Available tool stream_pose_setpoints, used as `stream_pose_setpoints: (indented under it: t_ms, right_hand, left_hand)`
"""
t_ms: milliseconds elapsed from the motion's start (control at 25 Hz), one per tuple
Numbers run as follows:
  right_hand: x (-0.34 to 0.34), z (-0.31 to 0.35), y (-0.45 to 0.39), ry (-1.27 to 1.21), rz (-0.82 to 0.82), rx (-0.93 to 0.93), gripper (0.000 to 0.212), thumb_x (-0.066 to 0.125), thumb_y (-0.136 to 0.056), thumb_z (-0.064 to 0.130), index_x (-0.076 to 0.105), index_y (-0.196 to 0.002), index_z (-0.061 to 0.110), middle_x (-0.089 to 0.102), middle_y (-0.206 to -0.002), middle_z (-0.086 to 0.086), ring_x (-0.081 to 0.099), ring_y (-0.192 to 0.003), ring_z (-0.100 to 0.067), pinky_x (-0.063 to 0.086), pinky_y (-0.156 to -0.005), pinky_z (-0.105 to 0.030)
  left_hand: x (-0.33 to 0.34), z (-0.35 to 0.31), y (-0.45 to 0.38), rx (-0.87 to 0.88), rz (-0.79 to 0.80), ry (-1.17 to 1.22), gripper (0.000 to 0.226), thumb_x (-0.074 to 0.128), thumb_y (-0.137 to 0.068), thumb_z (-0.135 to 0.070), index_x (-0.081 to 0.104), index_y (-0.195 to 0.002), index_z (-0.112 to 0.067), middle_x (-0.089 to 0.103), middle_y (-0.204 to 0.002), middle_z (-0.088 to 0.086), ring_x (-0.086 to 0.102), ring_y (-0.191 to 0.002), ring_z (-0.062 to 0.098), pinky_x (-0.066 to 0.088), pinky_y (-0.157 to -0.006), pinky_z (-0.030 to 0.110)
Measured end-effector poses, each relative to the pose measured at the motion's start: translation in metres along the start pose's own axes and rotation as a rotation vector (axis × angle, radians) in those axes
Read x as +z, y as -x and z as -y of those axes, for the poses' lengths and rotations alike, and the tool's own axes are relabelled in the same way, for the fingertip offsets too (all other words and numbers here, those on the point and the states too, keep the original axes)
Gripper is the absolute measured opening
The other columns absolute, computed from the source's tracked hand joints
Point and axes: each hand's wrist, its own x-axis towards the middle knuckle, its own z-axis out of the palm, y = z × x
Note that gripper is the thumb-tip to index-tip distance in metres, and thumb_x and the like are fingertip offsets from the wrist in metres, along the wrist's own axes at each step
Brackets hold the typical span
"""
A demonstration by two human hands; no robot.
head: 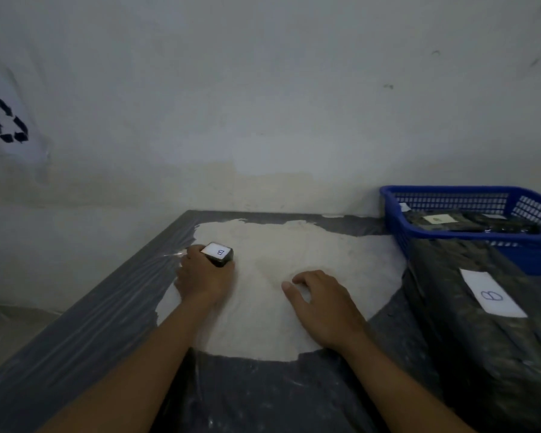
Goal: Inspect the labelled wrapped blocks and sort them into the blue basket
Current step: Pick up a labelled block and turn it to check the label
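Your left hand (205, 278) gripped the labelled block (220, 254) at 10 o'clock, right hand (320, 304) lay loosely spread; powder (294, 260) risked slippage toward the blue basket (450, 192).

Table (84, 323) covered in grey plastic sheet (113, 295); pale powder heap (281, 260) at centre; right of the heap, blue basket (450, 191) and black wrapped bundle (487, 339).

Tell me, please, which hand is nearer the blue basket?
Right. The right hand rests on the powder, left of the blue basket; the left hand is farther left, gripping a block.
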Motion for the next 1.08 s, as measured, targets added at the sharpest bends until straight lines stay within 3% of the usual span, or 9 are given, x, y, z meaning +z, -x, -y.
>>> stream_pose_setpoints:
  t_ms: [80,200,360,440,520,640,800,960,1080]
  right_hand:
    - [-0.005,0.001,0.000,-0.203,-0.055,0.066,0.041,0.041,-0.104,0.056,0.067,-0.115,0.027,0.068,-0.113,0.011,0.063,-0.103,-0.008,0.053,-0.095,-0.032]
    - [-0.017,-0.001,0.003,-0.535,-0.185,0.173,0.027,0.042,-0.109,0.039,0.066,-0.108,0.027,0.069,-0.101,0.007,0.066,-0.095,-0.008,0.051,-0.079,-0.021]
    - [-0.024,-0.008,-0.003,-0.843,-0.356,0.265,0.017,0.044,-0.109,0.033,0.061,-0.107,0.035,0.067,-0.112,0.004,0.069,-0.098,-0.017,0.057,-0.084,-0.030]
    - [-0.024,-0.011,-0.008,-0.925,-0.308,0.247,0.020,0.043,-0.109,0.037,0.062,-0.117,0.035,0.068,-0.116,0.002,0.071,-0.099,-0.022,0.059,-0.082,-0.037]
    - [-0.020,-0.014,-0.007,-0.859,-0.226,0.157,0.028,0.047,-0.108,0.040,0.062,-0.131,0.035,0.070,-0.118,0.002,0.072,-0.100,-0.020,0.058,-0.074,-0.031]
    - [-0.015,-0.015,-0.006,-0.757,-0.208,0.092,0.031,0.058,-0.104,0.029,0.063,-0.134,0.036,0.072,-0.115,0.003,0.074,-0.092,-0.011,0.053,-0.066,-0.018]
    - [-0.021,-0.019,-0.010,-0.953,-0.225,0.212,0.036,0.061,-0.101,0.015,0.061,-0.135,0.028,0.074,-0.115,-0.008,0.076,-0.099,-0.020,0.061,-0.076,-0.029]
    - [-0.023,-0.023,-0.011,-1.020,-0.149,0.209,0.026,0.059,-0.101,0.014,0.064,-0.127,0.017,0.076,-0.116,-0.009,0.076,-0.102,-0.021,0.060,-0.083,-0.033]
    - [-0.023,-0.022,-0.011,-1.026,-0.142,0.158,0.032,0.061,-0.102,0.019,0.060,-0.133,0.024,0.076,-0.115,-0.007,0.076,-0.102,-0.023,0.059,-0.077,-0.033]
  left_hand:
    - [0.014,-0.022,0.016,0.156,0.092,0.348,0.061,0.085,-0.078,-0.020,0.047,-0.125,-0.024,0.060,-0.122,0.006,0.065,-0.103,0.017,0.056,-0.081,0.033]
    - [0.038,-0.055,0.060,0.325,0.322,0.563,0.065,0.076,-0.084,0.002,0.042,-0.131,-0.028,0.058,-0.118,-0.007,0.062,-0.095,-0.002,0.052,-0.074,0.016]
    - [0.044,-0.062,0.090,0.480,0.447,0.640,0.063,0.065,-0.082,0.008,0.045,-0.126,-0.033,0.057,-0.110,-0.007,0.059,-0.083,0.002,0.052,-0.064,0.018]
    - [0.040,-0.058,0.091,0.572,0.602,0.566,0.062,0.059,-0.074,-0.002,0.049,-0.126,-0.035,0.058,-0.110,-0.012,0.060,-0.087,0.005,0.053,-0.065,0.022]
    - [0.037,-0.057,0.092,0.612,0.735,0.522,0.067,0.057,-0.077,-0.001,0.051,-0.133,-0.038,0.061,-0.117,-0.011,0.064,-0.095,0.015,0.057,-0.072,0.032]
    - [0.036,-0.060,0.088,0.473,0.708,0.617,0.073,0.053,-0.087,0.013,0.048,-0.143,-0.034,0.065,-0.110,0.009,0.064,-0.079,0.008,0.051,-0.062,0.022]
    - [0.040,-0.060,0.081,0.245,0.685,0.753,0.051,0.063,-0.085,-0.021,0.056,-0.135,-0.027,0.074,-0.112,0.002,0.071,-0.095,0.016,0.050,-0.068,0.030]
    - [0.044,-0.063,0.083,0.273,0.619,0.717,0.025,0.068,-0.097,-0.025,0.063,-0.122,-0.026,0.074,-0.113,0.002,0.072,-0.095,0.015,0.056,-0.069,0.031]
    - [0.041,-0.064,0.086,0.284,0.612,0.680,0.018,0.059,-0.101,-0.032,0.068,-0.115,-0.026,0.075,-0.105,-0.003,0.068,-0.087,0.008,0.049,-0.061,0.025]
